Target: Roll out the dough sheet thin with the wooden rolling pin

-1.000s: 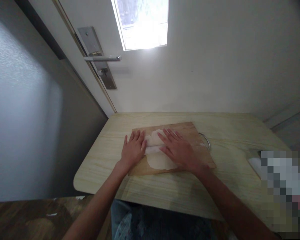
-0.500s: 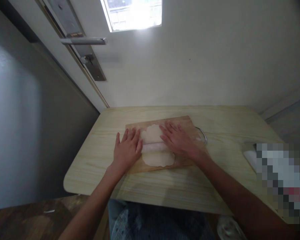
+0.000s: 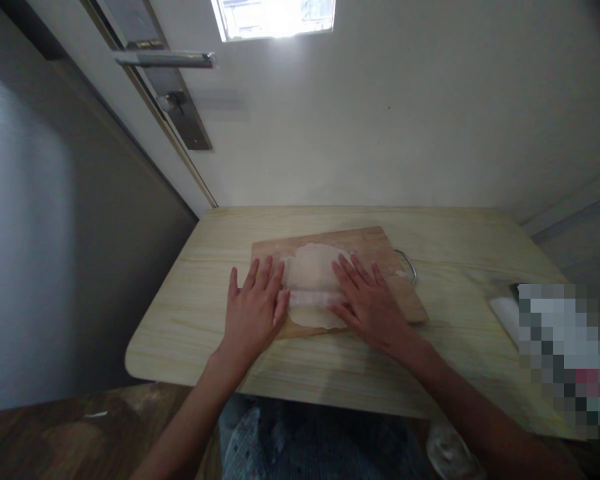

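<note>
A flat sheet of pale dough (image 3: 316,265) lies on a wooden cutting board (image 3: 330,237). Across the dough, left to right, runs a pale rolling pin (image 3: 316,298). My left hand (image 3: 254,303) rests flat over the pin's left end, palm down, fingers stretched out and spread. Over its right end lies my right hand (image 3: 373,303), also palm down with fingers extended and apart, partly above the dough's right edge. Both ends of the pin are hidden under my hands.
The board has a metal handle (image 3: 407,265) on its right side and sits on a light wood table (image 3: 190,320). Behind stands a white door (image 3: 380,153) with a lever handle (image 3: 167,60). A pixelated item (image 3: 565,347) lies at the table's right.
Both hands and the rolling pin have shifted slightly toward me over the dough. More dough shows beyond the pin. The camera view has tilted down a little.
</note>
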Available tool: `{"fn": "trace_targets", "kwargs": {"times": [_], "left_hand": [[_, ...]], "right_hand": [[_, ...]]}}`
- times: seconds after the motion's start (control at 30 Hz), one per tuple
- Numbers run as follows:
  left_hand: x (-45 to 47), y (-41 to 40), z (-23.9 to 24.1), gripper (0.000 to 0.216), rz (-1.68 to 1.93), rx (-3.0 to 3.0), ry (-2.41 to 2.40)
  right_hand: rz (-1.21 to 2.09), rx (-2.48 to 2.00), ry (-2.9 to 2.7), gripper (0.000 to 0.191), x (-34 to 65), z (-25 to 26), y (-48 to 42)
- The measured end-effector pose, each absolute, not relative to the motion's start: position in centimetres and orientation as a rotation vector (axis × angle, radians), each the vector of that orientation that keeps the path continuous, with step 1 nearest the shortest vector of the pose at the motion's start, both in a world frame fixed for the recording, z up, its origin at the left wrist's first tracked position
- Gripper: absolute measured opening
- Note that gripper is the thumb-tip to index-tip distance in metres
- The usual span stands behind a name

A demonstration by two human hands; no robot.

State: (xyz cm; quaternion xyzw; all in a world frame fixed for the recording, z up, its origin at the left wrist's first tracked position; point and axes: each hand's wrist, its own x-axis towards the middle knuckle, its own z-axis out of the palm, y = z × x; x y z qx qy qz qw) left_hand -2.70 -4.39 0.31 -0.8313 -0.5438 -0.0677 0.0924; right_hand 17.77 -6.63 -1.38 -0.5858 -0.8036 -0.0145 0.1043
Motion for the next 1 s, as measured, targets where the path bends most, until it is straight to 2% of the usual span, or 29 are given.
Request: {"fn": "trace_targets", "kwargs": {"times": [0.5, 0.73, 1.0], "left_hand": [[-4.3, -8.0, -2.1, 0.05, -0.288, -2.503, -1.569], [-3.5, -6.0, -0.5, 0.048, -0.184, -2.552, -1.565], [-2.3, -0.3, 0.3, 0.048, 0.002, -2.606, -1.633]], "right_hand": [[-0.249, -1.688, -2.309, 0.059, 14.9, -2.9, -14.4], [-0.144, -1.757, -2.289, 0.062, 16.2, -2.2, -10.4], [0.052, -1.817, -2.338, 0.063, 17.6, -0.5, -3.1]]}}
